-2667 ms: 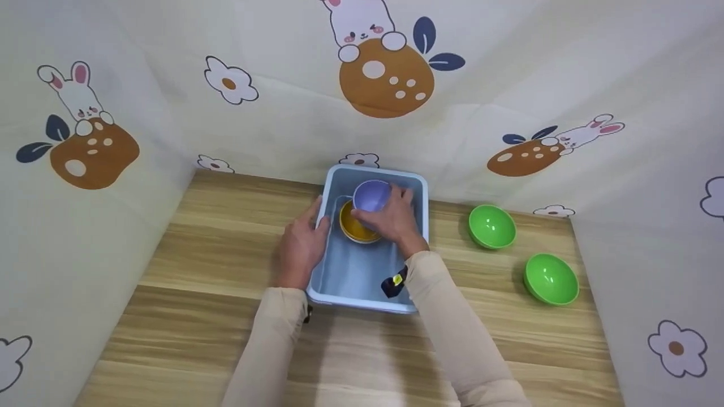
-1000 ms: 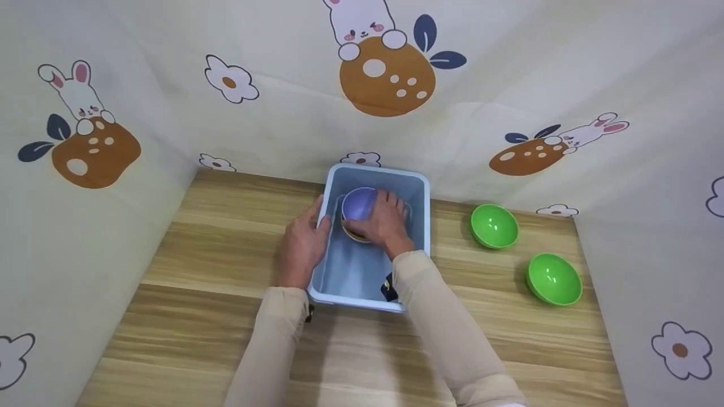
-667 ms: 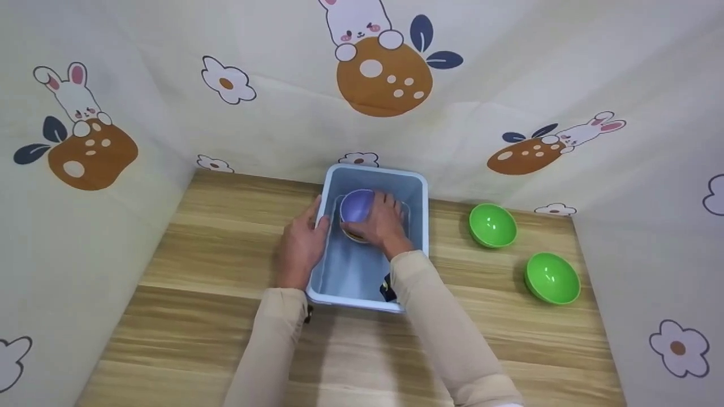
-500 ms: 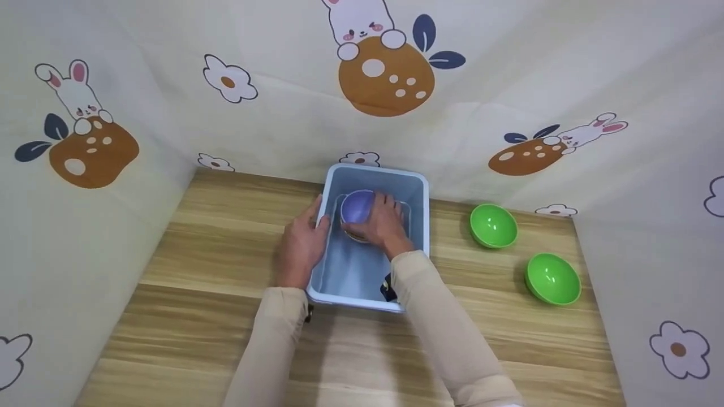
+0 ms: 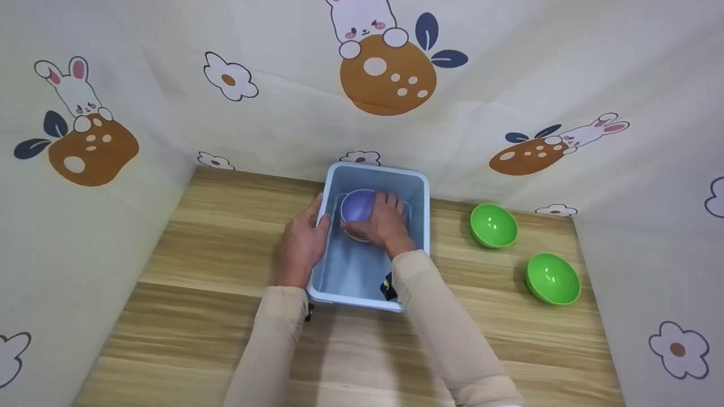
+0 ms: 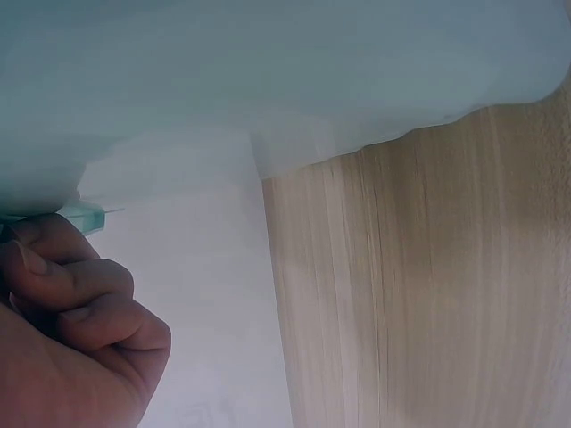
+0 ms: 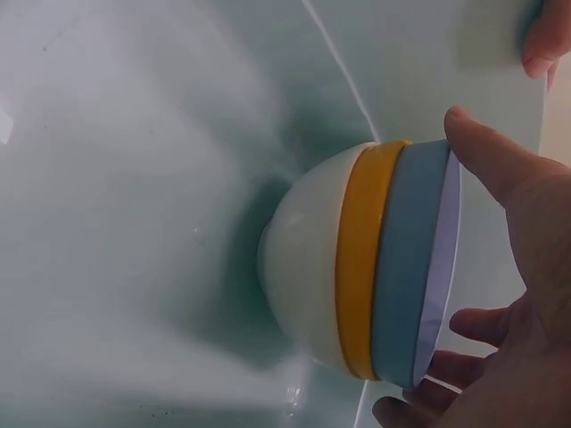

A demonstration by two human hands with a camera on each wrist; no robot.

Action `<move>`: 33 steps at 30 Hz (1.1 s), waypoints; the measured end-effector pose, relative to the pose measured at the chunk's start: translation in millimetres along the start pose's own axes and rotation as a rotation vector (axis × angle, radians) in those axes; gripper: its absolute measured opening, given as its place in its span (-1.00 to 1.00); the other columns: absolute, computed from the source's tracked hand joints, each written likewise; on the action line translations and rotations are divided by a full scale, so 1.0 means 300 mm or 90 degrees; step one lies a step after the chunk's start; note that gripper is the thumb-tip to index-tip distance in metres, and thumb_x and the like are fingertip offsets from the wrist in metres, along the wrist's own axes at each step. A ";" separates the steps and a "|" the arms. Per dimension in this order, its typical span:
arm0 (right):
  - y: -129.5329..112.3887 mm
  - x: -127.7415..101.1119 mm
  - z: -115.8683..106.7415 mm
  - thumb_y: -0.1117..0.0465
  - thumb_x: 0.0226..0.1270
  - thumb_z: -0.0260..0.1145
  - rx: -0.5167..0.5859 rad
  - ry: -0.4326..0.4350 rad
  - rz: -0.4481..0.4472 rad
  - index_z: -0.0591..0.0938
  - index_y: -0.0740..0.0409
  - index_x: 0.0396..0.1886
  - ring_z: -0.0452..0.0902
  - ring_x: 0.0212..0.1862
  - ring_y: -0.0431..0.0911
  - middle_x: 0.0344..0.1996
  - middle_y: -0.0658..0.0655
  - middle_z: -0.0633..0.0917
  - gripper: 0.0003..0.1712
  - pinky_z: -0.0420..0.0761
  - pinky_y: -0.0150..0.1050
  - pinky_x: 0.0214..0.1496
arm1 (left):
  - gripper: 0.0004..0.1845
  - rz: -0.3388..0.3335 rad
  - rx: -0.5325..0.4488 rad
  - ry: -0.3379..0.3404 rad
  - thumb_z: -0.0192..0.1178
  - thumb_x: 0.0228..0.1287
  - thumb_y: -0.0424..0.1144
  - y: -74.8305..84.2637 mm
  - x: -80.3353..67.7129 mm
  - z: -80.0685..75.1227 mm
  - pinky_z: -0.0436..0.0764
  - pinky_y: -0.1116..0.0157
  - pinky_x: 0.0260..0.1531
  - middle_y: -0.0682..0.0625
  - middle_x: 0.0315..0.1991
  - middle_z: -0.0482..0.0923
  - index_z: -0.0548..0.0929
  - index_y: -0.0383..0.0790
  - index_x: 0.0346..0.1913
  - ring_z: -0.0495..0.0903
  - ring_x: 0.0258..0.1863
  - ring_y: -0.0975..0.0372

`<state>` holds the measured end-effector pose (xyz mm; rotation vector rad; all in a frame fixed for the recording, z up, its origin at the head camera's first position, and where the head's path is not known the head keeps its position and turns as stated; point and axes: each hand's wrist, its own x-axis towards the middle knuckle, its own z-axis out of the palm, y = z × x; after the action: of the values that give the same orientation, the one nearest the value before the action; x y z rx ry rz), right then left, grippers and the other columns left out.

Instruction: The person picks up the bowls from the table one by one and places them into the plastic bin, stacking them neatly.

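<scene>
Both forearms, in beige sleeves, extend from the near edge toward the far centre, converging slightly. The left hand (image 5: 300, 244) lies palm down, thumb extended toward the right; in the left wrist view its fingers (image 6: 76, 299) are curled. The right hand (image 5: 383, 225) lies just right of it, palm down, fingers (image 7: 486, 169) spread and arched, thumb toward the left.

The head camera looks steeply down on the blue bin (image 5: 417, 186), while both wrist cameras sit close: the left outside its wall, the right inside, facing the stacked bowls (image 7: 375, 259).
</scene>
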<state>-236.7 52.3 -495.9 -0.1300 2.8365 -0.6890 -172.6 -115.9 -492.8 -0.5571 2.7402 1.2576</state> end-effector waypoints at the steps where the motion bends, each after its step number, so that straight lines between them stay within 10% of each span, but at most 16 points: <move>1: 0.000 -0.001 -0.004 -0.44 0.02 0.48 -0.002 0.006 0.003 0.18 0.29 0.53 0.21 0.40 0.26 0.43 0.38 0.30 0.32 0.24 0.16 0.52 | -0.44 0.003 -0.001 0.000 -0.01 0.51 0.19 0.001 0.000 -0.001 0.48 0.20 -0.44 0.04 0.36 0.58 0.24 0.52 0.52 0.62 -0.25 0.11; 33: -0.008 -0.051 -0.229 -0.08 0.40 0.31 0.243 -0.030 -0.012 0.19 0.30 0.54 0.31 0.50 0.16 0.45 0.36 0.37 -0.08 0.39 0.05 0.51 | -0.43 0.016 -0.080 -0.005 0.06 0.51 0.09 -0.005 0.014 0.006 0.58 0.15 -0.11 0.01 0.46 0.45 0.28 0.39 0.52 0.61 0.07 0.17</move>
<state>-237.7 82.7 -432.4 -0.1078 2.6040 -1.1955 -176.0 -116.6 -496.1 -0.5280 2.6836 1.4413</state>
